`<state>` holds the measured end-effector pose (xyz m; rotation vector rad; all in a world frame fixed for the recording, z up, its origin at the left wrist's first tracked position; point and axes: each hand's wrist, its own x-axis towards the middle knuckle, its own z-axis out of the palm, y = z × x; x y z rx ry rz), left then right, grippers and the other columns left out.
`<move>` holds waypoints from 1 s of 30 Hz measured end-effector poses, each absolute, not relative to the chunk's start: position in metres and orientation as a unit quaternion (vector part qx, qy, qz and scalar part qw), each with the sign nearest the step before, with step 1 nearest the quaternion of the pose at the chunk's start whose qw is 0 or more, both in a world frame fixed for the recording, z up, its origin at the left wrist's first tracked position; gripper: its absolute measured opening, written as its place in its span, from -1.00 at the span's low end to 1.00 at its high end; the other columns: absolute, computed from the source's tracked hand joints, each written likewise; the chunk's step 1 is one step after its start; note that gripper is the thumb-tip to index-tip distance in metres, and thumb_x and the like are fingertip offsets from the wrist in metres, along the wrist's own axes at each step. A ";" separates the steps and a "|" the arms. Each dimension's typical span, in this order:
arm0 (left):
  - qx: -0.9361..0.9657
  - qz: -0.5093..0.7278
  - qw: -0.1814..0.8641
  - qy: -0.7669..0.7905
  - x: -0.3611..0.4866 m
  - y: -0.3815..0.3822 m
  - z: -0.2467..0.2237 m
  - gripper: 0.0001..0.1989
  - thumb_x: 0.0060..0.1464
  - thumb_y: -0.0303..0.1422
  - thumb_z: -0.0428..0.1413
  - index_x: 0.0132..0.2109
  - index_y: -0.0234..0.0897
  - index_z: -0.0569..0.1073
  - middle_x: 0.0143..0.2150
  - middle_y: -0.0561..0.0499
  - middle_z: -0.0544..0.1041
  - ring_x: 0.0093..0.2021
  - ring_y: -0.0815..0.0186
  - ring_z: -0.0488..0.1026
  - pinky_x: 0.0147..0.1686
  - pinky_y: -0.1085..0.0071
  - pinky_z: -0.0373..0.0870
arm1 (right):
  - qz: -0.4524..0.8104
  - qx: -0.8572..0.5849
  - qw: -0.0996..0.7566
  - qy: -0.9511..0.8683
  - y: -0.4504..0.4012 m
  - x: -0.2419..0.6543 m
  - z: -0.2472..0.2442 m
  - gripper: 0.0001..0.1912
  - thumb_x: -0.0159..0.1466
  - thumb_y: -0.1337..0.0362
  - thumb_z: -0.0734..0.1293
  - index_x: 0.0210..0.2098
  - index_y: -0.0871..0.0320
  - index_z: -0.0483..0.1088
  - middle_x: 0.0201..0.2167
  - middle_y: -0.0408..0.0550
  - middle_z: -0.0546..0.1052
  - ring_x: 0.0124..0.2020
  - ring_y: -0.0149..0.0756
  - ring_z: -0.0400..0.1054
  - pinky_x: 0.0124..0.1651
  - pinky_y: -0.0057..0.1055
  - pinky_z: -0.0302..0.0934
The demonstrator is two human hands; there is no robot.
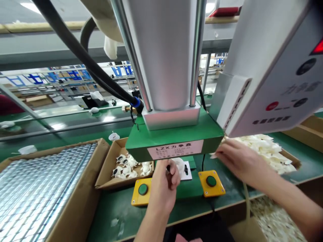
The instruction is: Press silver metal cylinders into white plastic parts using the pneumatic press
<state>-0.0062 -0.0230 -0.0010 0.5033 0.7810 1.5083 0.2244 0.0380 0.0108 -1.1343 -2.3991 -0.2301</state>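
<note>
My left hand [164, 179] is curled under the green press head [174, 136], beside a round white plastic part [179, 165] on a white plate [187, 172]. Its fingers are closed; a dark spot shows between them, but what they hold is unclear. Over on the right, my right hand [243, 163] has its fingers pinched together, with a small pale piece [214, 155] at the tips. That hand is close to a heap of cream-white plastic parts [264, 149] in a shallow carton.
Yellow boxes with green buttons [143, 189] [211, 181] flank the press base. To the left are a carton of white fittings [128, 166] and a box of silvery rods [47, 181]. A control box [277, 84] overhangs the right side. A conveyor [63, 117] runs behind.
</note>
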 end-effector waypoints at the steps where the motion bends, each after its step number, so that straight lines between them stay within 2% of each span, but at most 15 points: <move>1: 0.220 0.664 0.619 0.357 -0.009 -0.028 -0.001 -0.82 0.07 -0.34 0.10 -0.38 -0.23 0.21 -0.52 0.19 0.18 -0.64 0.56 0.07 -0.69 0.58 -0.09 | -0.067 -0.383 0.231 -0.892 0.032 0.202 0.010 -0.81 0.32 0.30 0.14 -0.23 0.13 0.37 -0.33 -0.04 0.43 -0.34 -0.34 0.31 -0.33 -0.41 0.14; 2: 0.219 0.669 0.604 0.373 -0.011 -0.033 -0.001 -0.84 0.03 -0.39 0.12 -0.30 -0.21 0.24 -0.48 0.20 0.21 -0.63 0.55 0.11 -0.68 0.58 -0.06 | -0.057 -0.362 0.225 -0.903 0.029 0.182 0.008 -0.83 0.31 0.33 0.14 -0.26 0.12 0.37 -0.36 -0.08 0.42 -0.35 -0.37 0.29 -0.33 -0.43 0.12; 4: 0.214 0.672 0.582 0.406 -0.017 -0.042 -0.002 -0.70 -0.04 -0.44 0.16 -0.16 -0.15 0.25 -0.43 0.19 0.26 -0.60 0.54 0.17 -0.66 0.59 -0.01 | -0.045 -0.332 0.202 -0.920 0.028 0.149 0.005 -0.84 0.29 0.37 0.16 -0.33 0.11 0.36 -0.44 -0.14 0.40 -0.41 -0.41 0.26 -0.41 -0.45 0.03; 6: 0.200 0.669 0.570 0.433 -0.026 -0.050 -0.005 -0.62 -0.08 -0.41 0.19 -0.11 -0.13 0.24 -0.41 0.18 0.29 -0.60 0.53 0.20 -0.65 0.58 0.02 | -0.047 -0.311 0.176 -0.933 0.030 0.130 0.004 -0.85 0.27 0.40 0.17 -0.37 0.13 0.34 -0.47 -0.17 0.37 -0.47 -0.45 0.21 -0.47 -0.44 -0.07; 9: 0.192 0.653 0.588 0.437 -0.041 -0.060 -0.012 -0.70 0.00 -0.29 0.16 -0.13 -0.14 0.26 -0.48 0.19 0.30 -0.70 0.56 0.11 -0.72 0.58 -0.07 | -0.088 -0.280 0.152 -0.944 0.032 0.122 0.012 -0.86 0.23 0.45 0.19 -0.41 0.15 0.31 -0.48 -0.15 0.36 -0.45 -0.43 0.19 -0.46 -0.44 -0.13; 11: 0.190 0.630 0.617 0.431 -0.049 -0.066 -0.018 -0.79 0.09 -0.19 0.06 -0.16 -0.16 0.30 -0.60 0.23 0.20 -0.77 0.58 -0.05 -0.76 0.57 -0.20 | -0.116 -0.264 0.134 -0.948 0.032 0.123 0.018 -0.84 0.21 0.48 0.17 -0.44 0.16 0.30 -0.49 -0.14 0.36 -0.41 -0.39 0.21 -0.43 -0.43 -0.12; 13: 0.185 0.615 0.636 0.428 -0.054 -0.072 -0.024 -0.75 0.15 -0.12 -0.03 -0.22 -0.20 0.33 -0.68 0.27 0.04 -0.79 0.57 -0.15 -0.77 0.57 -0.26 | -0.117 -0.257 0.111 -0.953 0.031 0.123 0.021 -0.82 0.22 0.50 0.16 -0.43 0.15 0.30 -0.50 -0.15 0.36 -0.43 -0.39 0.22 -0.43 -0.43 -0.11; 16: 0.187 0.622 0.619 0.441 -0.056 -0.076 -0.028 -0.71 0.15 -0.10 -0.05 -0.30 -0.23 0.34 -0.68 0.26 -0.04 -0.77 0.56 -0.11 -0.75 0.58 -0.23 | -0.073 -0.254 0.092 -0.960 0.033 0.121 0.018 -0.82 0.21 0.50 0.16 -0.42 0.15 0.31 -0.48 -0.16 0.39 -0.44 -0.40 0.25 -0.43 -0.44 -0.08; 19: 0.220 0.621 0.571 0.489 -0.058 -0.077 -0.029 -0.72 0.12 -0.10 -0.02 -0.30 -0.24 0.34 -0.64 0.23 0.07 -0.74 0.55 -0.05 -0.74 0.58 -0.22 | -0.041 -0.267 0.091 -0.958 0.034 0.122 0.013 -0.82 0.20 0.49 0.16 -0.39 0.13 0.32 -0.45 -0.16 0.41 -0.43 -0.39 0.27 -0.45 -0.46 -0.04; 22: 0.304 0.576 0.476 0.591 -0.070 -0.078 -0.031 -0.74 0.08 -0.12 0.03 -0.22 -0.21 0.37 -0.61 0.21 0.17 -0.72 0.52 0.01 -0.72 0.57 -0.15 | -0.030 -0.305 0.118 -0.945 0.030 0.133 0.004 -0.74 0.23 0.47 0.13 -0.20 0.07 0.36 -0.41 -0.15 0.44 -0.41 -0.36 0.32 -0.40 -0.45 0.08; 24: 0.397 0.502 0.368 0.674 -0.083 -0.080 -0.036 -0.72 0.06 -0.13 0.05 -0.16 -0.19 0.40 -0.59 0.17 0.26 -0.67 0.45 0.15 -0.67 0.52 0.05 | -0.015 -0.337 0.150 -0.929 0.024 0.150 -0.007 -0.71 0.27 0.41 0.12 -0.09 0.06 0.34 -0.33 -0.12 0.49 -0.33 -0.33 0.38 -0.29 -0.43 0.19; 26: 0.497 0.388 0.237 0.740 -0.096 -0.085 -0.043 -0.71 0.08 -0.15 0.04 -0.11 -0.17 0.44 -0.47 0.07 0.42 -0.54 0.33 0.34 -0.51 0.44 0.23 | 0.006 -0.374 0.178 -0.910 0.016 0.171 -0.024 -0.72 0.32 0.33 0.10 -0.04 0.08 0.31 -0.24 -0.09 0.51 -0.24 -0.32 0.41 -0.20 -0.41 0.25; 28: 0.567 0.263 0.113 0.773 -0.104 -0.090 -0.051 -0.71 0.13 -0.18 -0.02 -0.08 -0.15 0.46 -0.31 0.00 0.50 -0.40 0.24 0.43 -0.41 0.40 0.27 | 0.019 -0.411 0.192 -0.891 0.006 0.193 -0.041 -0.73 0.34 0.26 0.09 -0.02 0.08 0.28 -0.19 -0.10 0.52 -0.19 -0.33 0.43 -0.17 -0.43 0.29; 30: 0.608 0.169 0.020 0.775 -0.106 -0.095 -0.059 -0.68 0.17 -0.21 -0.07 -0.02 -0.15 0.45 -0.25 -0.03 0.51 -0.35 0.23 0.47 -0.42 0.41 0.26 | 0.006 -0.441 0.186 -0.878 -0.005 0.209 -0.057 -0.74 0.34 0.22 0.09 -0.04 0.07 0.29 -0.18 -0.11 0.52 -0.20 -0.31 0.44 -0.19 -0.41 0.32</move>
